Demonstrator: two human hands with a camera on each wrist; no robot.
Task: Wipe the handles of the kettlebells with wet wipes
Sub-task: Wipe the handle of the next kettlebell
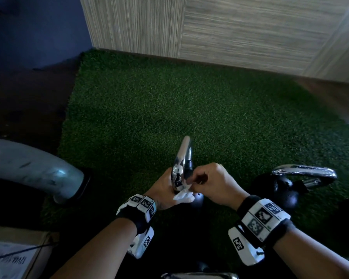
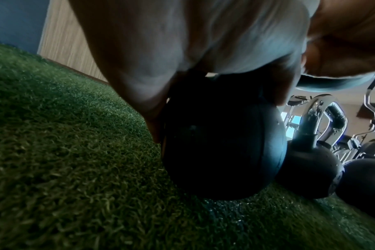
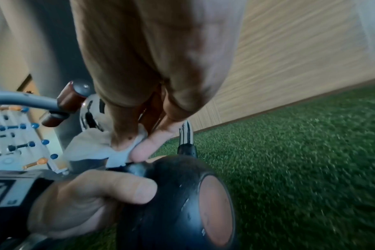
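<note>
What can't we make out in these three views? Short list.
- Head view: the held kettlebell's ball, hidden under both hands.
- Left wrist view: the left hand's fingertips, a close blur; handle contact unseen.
- Right wrist view: how much chrome the wipe covers, blocked by the right hand.
- Head view: the second kettlebell, too dark to show whether it is wiped.

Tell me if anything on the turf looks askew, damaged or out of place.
Nothing looks damaged or spilled. The one thing off upright is the kettlebell being cleaned: it seems tipped, chrome handle pointing away. The left hand steadies it while the right hand pinches the wet wipe at the handle's base. A second kettlebell sits beside it on the turf.
</note>
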